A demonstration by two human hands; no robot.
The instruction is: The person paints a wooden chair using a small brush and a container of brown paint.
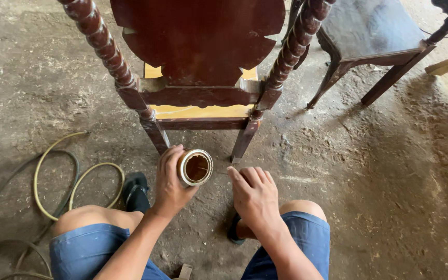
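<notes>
While the left hand [168, 182] wraps around a small open tin [195, 167] at lower centre, tilted so its mouth faces right, the right hand [255, 197] hovers empty and loosely curled just beside it, below the dark carved chair [198, 46] above.

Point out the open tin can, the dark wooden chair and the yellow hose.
open tin can [197, 167], head view, on its brown inside.
dark wooden chair [198, 36], head view, on its back panel.
yellow hose [42, 161], head view, on its left loop.

Dusty concrete floor [390, 181], a second dark wooden chair [374, 41] behind, coiled hoses [58, 171] lying left.
</notes>
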